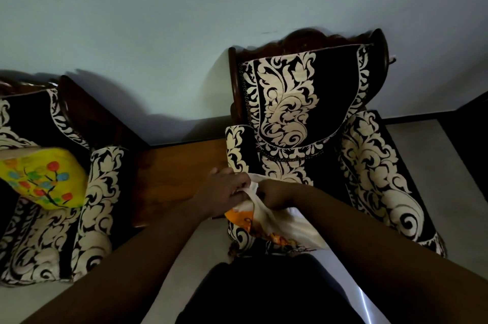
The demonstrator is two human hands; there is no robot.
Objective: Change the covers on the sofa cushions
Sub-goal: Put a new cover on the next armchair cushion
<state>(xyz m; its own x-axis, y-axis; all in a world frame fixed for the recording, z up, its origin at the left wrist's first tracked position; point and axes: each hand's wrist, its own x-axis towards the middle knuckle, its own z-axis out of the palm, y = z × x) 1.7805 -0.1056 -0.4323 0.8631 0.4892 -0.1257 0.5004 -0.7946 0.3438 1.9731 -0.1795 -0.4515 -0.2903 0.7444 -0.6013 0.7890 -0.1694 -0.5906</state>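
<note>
A white and orange cushion cover hangs bunched in front of the right armchair, which is black with a cream scroll pattern. My left hand pinches the cover's upper edge from the left. My right hand grips the same edge from the right, its fingers curled into the cloth. The two hands are close together, just above the chair's seat. On the left armchair lies a yellow cushion with a flowered branch print. Whether a cushion is inside the white cover is hidden.
A brown wooden side table stands between the two armchairs, against a pale wall. A light floor runs beside the right chair. My dark clothing fills the bottom middle of the view.
</note>
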